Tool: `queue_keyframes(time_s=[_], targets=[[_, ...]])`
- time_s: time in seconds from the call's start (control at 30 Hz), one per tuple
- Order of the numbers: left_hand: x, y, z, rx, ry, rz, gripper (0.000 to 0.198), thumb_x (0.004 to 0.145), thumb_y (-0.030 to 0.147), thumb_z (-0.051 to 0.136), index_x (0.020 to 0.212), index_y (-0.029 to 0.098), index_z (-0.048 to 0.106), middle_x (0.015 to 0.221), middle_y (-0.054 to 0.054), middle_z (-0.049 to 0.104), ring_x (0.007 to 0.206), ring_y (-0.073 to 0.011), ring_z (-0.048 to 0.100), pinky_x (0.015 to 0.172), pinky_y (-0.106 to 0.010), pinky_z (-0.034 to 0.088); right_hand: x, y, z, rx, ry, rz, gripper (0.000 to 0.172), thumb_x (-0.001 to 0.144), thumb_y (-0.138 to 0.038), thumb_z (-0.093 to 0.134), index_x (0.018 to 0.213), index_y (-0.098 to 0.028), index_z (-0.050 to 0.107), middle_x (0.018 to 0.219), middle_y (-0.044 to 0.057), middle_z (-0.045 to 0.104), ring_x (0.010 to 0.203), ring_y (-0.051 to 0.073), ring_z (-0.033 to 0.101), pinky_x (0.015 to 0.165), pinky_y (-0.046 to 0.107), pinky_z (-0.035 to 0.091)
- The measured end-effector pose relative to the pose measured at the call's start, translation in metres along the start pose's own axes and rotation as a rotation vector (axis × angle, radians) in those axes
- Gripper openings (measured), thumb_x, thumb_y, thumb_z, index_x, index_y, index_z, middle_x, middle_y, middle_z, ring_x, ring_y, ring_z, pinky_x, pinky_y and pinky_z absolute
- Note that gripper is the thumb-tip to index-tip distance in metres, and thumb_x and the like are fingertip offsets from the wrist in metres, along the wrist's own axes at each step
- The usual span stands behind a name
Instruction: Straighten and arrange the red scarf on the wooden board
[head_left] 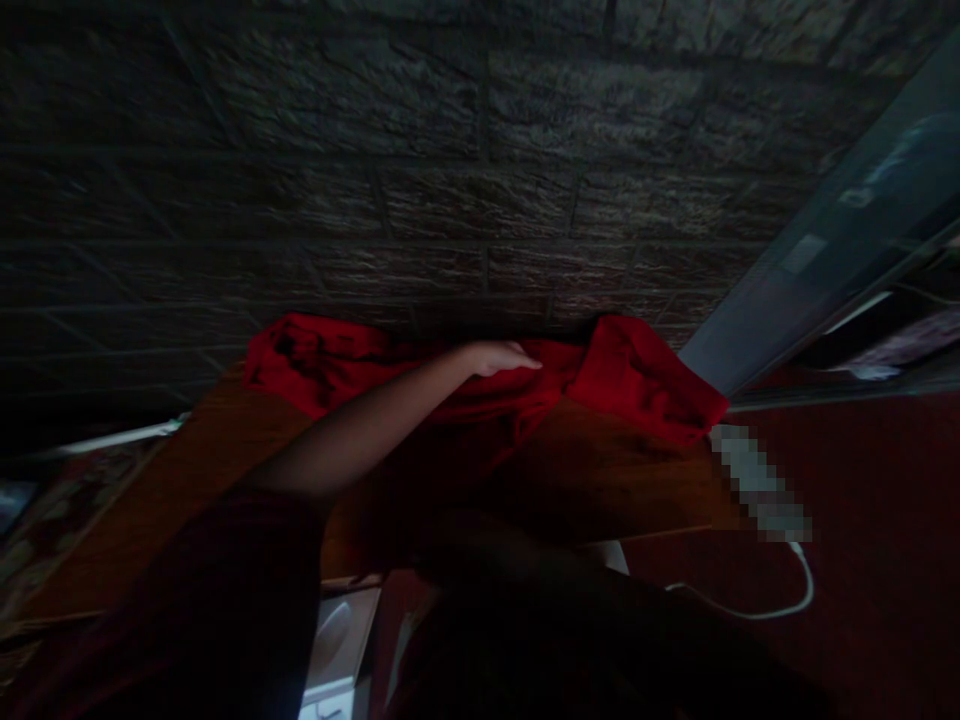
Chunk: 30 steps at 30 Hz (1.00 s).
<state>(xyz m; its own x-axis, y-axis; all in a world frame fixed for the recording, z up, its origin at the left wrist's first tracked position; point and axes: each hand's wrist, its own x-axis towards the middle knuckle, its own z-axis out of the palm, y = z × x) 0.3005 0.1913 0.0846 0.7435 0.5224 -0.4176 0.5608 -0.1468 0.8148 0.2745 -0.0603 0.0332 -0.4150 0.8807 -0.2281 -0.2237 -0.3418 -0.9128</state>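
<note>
A red garment [637, 380] lies spread across a wooden table against the wall, its two sleeve-like ends out to the left and right and its middle creased. My left hand [499, 358] reaches in from the lower left and rests on the middle of the garment. Its fingers are stretched out to the right, flat on the cloth. In deep shadow at the near edge of the table, my right hand [457, 545] is barely visible below the garment. Its fingers cannot be made out, nor whether it touches the cloth.
The wooden table [637, 490] stands against a dark stone-block wall [480, 200]. A grey frame [817, 240] rises at the right. Off the table's right end is a blurred-out pale object with a white cable [806, 595] over a red floor [885, 500]. A patterned cloth [82, 510] lies at the left.
</note>
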Motion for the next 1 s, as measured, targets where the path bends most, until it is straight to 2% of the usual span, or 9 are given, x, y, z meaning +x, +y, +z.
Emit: queue_keyframes(time_s=[0.13,0.27,0.37,0.43,0.57,0.7,0.77,0.9,1.0], targets=[[0.007,-0.02,0.002,0.159,0.087,-0.005,0.038,0.073,0.043,0.072,0.097,0.014,0.073,0.108,-0.011,0.073,0.102,-0.0244,0.062,0.087,-0.03,0.045,-0.037,-0.015,-0.044,-0.039,-0.061,0.073,0.028,0.081,-0.047,0.074,0.094,-0.022,0.076,0.097,0.004,0.075,0.091,0.02,0.071,0.085,0.034,0.056],[-0.004,-0.034,-0.011,0.227,0.109,-0.013,0.048,0.078,0.055,0.064,0.104,0.017,0.073,0.112,-0.008,0.073,0.1,-0.0232,0.062,0.083,-0.027,0.044,-0.043,-0.034,-0.111,-0.029,0.287,0.0,0.038,0.078,-0.049,0.075,0.103,-0.021,0.07,0.103,0.006,0.073,0.085,0.019,0.071,0.074,0.032,0.059],[-0.018,-0.043,-0.017,0.228,0.066,-0.041,0.054,0.076,0.064,0.065,0.105,0.019,0.075,0.11,-0.007,0.074,0.097,-0.0223,0.065,0.08,-0.025,0.045,-0.02,-0.046,-0.149,-0.191,0.554,-0.084,0.038,0.083,-0.041,0.072,0.114,-0.021,0.062,0.111,0.006,0.07,0.08,0.016,0.07,0.068,0.028,0.06],[-0.024,-0.047,-0.018,0.215,0.062,-0.037,0.057,0.076,0.065,0.065,0.111,0.021,0.073,0.116,-0.006,0.073,0.1,-0.0214,0.066,0.082,-0.024,0.046,-0.001,-0.053,-0.164,-0.356,0.652,-0.05,0.036,0.087,-0.035,0.068,0.117,-0.019,0.059,0.101,0.006,0.071,0.072,0.015,0.069,0.06,0.026,0.058],[-0.024,-0.05,-0.02,0.17,0.121,0.038,0.059,0.088,0.062,0.051,0.13,0.022,0.063,0.133,-0.006,0.065,0.111,-0.0191,0.064,0.09,-0.023,0.046,0.022,-0.062,-0.173,-0.601,0.681,0.021,0.029,0.087,-0.032,0.069,0.11,-0.015,0.063,0.078,0.003,0.069,0.065,0.014,0.065,0.055,0.022,0.052],[-0.021,-0.044,-0.015,0.217,0.203,0.093,0.054,0.091,0.056,0.046,0.127,0.019,0.063,0.13,-0.008,0.066,0.113,-0.0213,0.062,0.096,-0.026,0.045,0.032,-0.067,-0.169,-0.867,0.778,0.045,0.044,0.089,-0.04,0.067,0.122,-0.013,0.059,0.114,0.013,0.068,0.104,0.024,0.065,0.087,0.032,0.052],[-0.03,-0.04,-0.007,0.283,0.278,0.113,0.05,0.09,0.051,0.051,0.124,0.016,0.064,0.13,-0.011,0.064,0.121,-0.0248,0.056,0.104,-0.03,0.041,0.037,-0.067,-0.168,-0.97,0.84,0.095,0.051,0.089,-0.04,0.067,0.128,-0.01,0.053,0.12,0.02,0.065,0.111,0.031,0.063,0.093,0.04,0.05],[-0.084,-0.048,0.02,0.569,0.579,0.303,0.057,0.092,0.052,0.048,0.138,0.017,0.052,0.143,-0.013,0.05,0.137,-0.0294,0.041,0.118,-0.038,0.026,0.042,-0.063,-0.172,-1.102,0.834,0.154,0.06,0.085,-0.041,0.071,0.134,-0.013,0.05,0.116,0.02,0.067,0.108,0.035,0.065,0.091,0.044,0.051],[-0.142,-0.072,0.048,0.639,0.478,0.139,0.063,0.087,0.067,0.052,0.13,0.022,0.061,0.122,-0.013,0.064,0.115,-0.0325,0.058,0.108,-0.045,0.038,0.04,-0.058,-0.176,-1.152,0.81,0.147,0.052,0.089,-0.045,0.065,0.131,-0.016,0.055,0.114,0.017,0.069,0.109,0.033,0.066,0.091,0.041,0.051]])
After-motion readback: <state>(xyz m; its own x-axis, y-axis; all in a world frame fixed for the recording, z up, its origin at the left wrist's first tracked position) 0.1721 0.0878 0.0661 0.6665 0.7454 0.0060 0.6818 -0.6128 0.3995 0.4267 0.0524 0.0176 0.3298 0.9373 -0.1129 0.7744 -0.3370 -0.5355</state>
